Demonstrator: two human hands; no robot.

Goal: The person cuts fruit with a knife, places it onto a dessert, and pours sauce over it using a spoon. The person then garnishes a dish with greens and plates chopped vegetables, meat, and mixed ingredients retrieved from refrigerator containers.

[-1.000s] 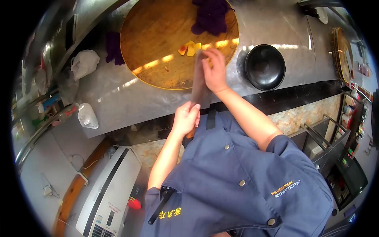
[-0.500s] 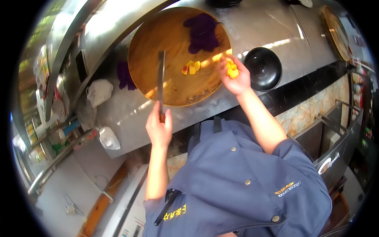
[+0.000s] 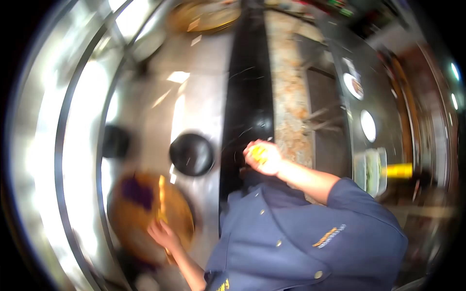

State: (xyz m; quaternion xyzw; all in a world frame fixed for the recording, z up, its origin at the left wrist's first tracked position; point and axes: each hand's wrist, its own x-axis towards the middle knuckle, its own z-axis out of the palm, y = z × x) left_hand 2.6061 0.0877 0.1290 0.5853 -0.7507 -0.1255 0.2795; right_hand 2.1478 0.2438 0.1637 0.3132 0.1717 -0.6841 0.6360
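My right hand (image 3: 268,162) is cupped palm up, its fingers curled round several cut yellow chunks (image 3: 258,154) that look like fruit or vegetable. It is over the dark edge of the counter, right of a black bowl (image 3: 192,154). At lower left, my left hand (image 3: 164,236) is over the round wooden cutting board (image 3: 127,232), smeared by motion. I cannot make out a knife there now. A bright yellow streak, perhaps sunlight, runs along the board by the fingers. A purple cloth (image 3: 137,192) lies on the board's far part.
The steel counter (image 3: 204,82) carries another round wooden board (image 3: 206,17) at the far end and a dark round object (image 3: 115,141) at left. Beyond a dark gap on the right are white plates (image 3: 368,126) and a clear container (image 3: 371,172).
My view has swung to the right, so board and bowl appear lower left. My right hand has carried the yellow chunks past the bowl. The knife earlier in my left hand is indistinct now.
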